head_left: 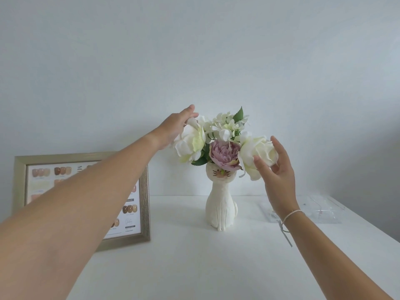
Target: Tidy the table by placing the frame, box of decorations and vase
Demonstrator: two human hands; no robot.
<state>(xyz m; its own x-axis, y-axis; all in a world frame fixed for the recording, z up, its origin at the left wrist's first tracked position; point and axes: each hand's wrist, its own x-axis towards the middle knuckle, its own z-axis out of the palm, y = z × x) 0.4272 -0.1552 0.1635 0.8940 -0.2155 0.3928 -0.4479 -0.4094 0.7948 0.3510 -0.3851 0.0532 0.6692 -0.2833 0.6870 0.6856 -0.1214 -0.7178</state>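
A white cat-shaped vase (220, 204) stands upright in the middle of the white table (194, 256), near the wall, filled with white and mauve artificial flowers (225, 146). My left hand (175, 128) reaches over and touches the large white bloom on the left with straight fingers. My right hand (278, 169) cups the white bloom on the right, thumb and fingers curled round it. A gold-edged frame (134, 213) with nail colour samples leans upright at the left, partly hidden by my left forearm. The clear plastic box of decorations (324, 208) lies flat at the right.
A plain pale wall (194, 61) runs right behind the table. The table's right edge (372, 226) slants toward me just past the clear box. A thin string bracelet sits on my right wrist.
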